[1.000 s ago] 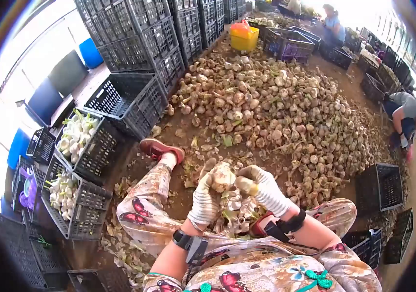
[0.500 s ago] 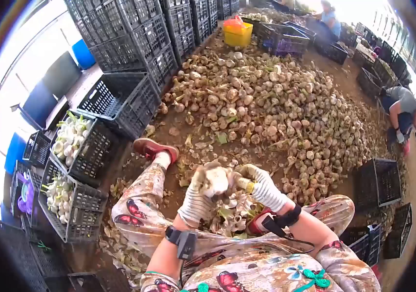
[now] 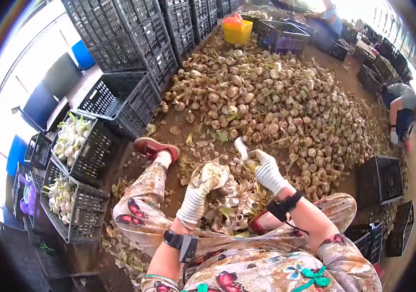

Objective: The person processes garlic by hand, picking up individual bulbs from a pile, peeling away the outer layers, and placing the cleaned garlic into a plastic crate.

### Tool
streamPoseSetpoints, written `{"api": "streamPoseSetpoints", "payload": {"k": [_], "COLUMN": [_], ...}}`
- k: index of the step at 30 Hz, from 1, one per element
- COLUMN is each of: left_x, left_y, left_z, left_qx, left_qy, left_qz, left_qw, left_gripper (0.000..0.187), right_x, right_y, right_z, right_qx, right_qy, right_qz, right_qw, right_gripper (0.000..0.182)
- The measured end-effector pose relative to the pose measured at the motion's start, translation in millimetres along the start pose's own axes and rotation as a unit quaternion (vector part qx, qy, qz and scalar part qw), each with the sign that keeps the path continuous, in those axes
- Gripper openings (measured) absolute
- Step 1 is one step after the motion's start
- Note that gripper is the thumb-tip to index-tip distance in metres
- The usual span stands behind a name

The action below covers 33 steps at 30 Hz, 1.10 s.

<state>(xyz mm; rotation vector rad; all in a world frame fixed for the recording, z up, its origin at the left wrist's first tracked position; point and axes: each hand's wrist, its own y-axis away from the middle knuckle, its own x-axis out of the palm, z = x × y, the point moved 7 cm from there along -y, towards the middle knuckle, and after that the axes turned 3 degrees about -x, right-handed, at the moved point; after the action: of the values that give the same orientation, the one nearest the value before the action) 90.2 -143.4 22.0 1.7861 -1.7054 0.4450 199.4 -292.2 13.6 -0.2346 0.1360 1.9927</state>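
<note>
Right hand (image 3: 269, 174) has moved away, gripping perhaps a knife (image 3: 241, 148); left hand (image 3: 194, 198) holds garlic (image 3: 217, 173). Peeling step; next stroke needs steady garlic.

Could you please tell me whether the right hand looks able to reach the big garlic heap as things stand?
Probably yes: the garlic heap begins close to the right hand, with nothing standing between, though the tool it holds may hinder picking up a bulb.

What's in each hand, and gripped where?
Left hand: a garlic bulb, fingers around its side. Right hand: a small tool, held at the end opposite its pale tip; exact grip hidden by the fingers.
</note>
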Motion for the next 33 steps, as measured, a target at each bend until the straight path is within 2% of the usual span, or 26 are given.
{"api": "streamPoseSetpoints", "payload": {"k": [2, 3, 4, 6, 9, 13, 16, 17, 18, 20, 22, 23, 26, 27, 28, 30, 32, 33], "left_x": [-14, -13, -9, -4, -9, -14, -5, -1, 5, 19, 12, 9, 1, 5, 8, 0, 3, 2], "left_y": [-4, -2, -2, -1, 5, 4, 9, 8, 10, 13, 9, 7, 1, 2, 3, -1, -1, 1], "left_z": [9, 10, 10, 14, 21, 19, 14, 11, 12, 12, 19, 19, 19, 16, 16, 22, 19, 17], "left_qx": [0.027, 0.021, 0.014, -0.005, -0.035, 0.031, -0.048, -0.031, -0.053, -0.092, -0.099, -0.086, -0.073, -0.073, -0.073, -0.068, -0.025, -0.034], "left_qy": [-0.011, -0.027, -0.044, -0.076, -0.116, -0.171, -0.131, -0.112, -0.106, -0.094, -0.086, -0.089, -0.149, -0.162, -0.176, -0.196, -0.185, -0.198], "left_qz": [-0.062, -0.05, -0.036, -0.02, -0.044, -0.055, -0.024, -0.001, 0.035, 0.106, 0.11, 0.105, 0.091, 0.08, 0.071, 0.058, 0.026, 0.003], "left_qw": [0.998, 0.998, 0.998, 0.997, 0.992, 0.983, 0.99, 0.993, 0.992, 0.986, 0.985, 0.987, 0.982, 0.981, 0.979, 0.977, 0.982, 0.98], "left_gripper": [0.052, 0.053, 0.054, 0.056, 0.062, 0.066, 0.072, 0.075, 0.075, 0.075, 0.08, 0.081, 0.082, 0.081, 0.08, 0.079, 0.077, 0.072], "right_x": [7, 16, 20, 26, 26, 26, 18, 14, 10, 5, 2, 4, 5, 11, 10, 15, 12, 11], "right_y": [17, 24, 33, 39, 41, 46, 40, 36, 34, 26, 21, 22, 36, 42, 45, 47, 42, 39], "right_z": [22, 23, 53, 60, 49, 44, 39, 38, 36, 21, 10, -11, 25, 35, 63, 69, 63, 60], "right_qx": [-0.072, -0.073, -0.157, -0.251, -0.219, -0.196, -0.197, -0.204, -0.21, -0.175, -0.14, -0.015, -0.032, -0.047, -0.208, -0.234, -0.249, -0.256], "right_qy": [0.012, 0.0, 0.088, 0.132, 0.14, 0.112, 0.12, 0.139, 0.159, 0.147, 0.104, -0.023, -0.164, -0.14, 0.062, 0.154, 0.129, 0.116], "right_qz": [0.045, 0.1, 0.088, 0.059, 0.049, 0.017, -0.018, -0.031, -0.045, -0.032, -0.006, 0.034, 0.088, 0.142, 0.161, 0.163, 0.148, 0.14], "right_qw": [0.996, 0.992, 0.98, 0.957, 0.964, 0.974, 0.973, 0.968, 0.964, 0.973, 0.985, 0.999, 0.982, 0.979, 0.963, 0.946, 0.949, 0.949], "right_gripper": [0.039, 0.05, 0.044, 0.036, 0.022, 0.014, 0.01, 0.01, 0.009, 0.01, 0.012, 0.025, 0.035, 0.045, 0.039, 0.03, 0.022, 0.018]}}
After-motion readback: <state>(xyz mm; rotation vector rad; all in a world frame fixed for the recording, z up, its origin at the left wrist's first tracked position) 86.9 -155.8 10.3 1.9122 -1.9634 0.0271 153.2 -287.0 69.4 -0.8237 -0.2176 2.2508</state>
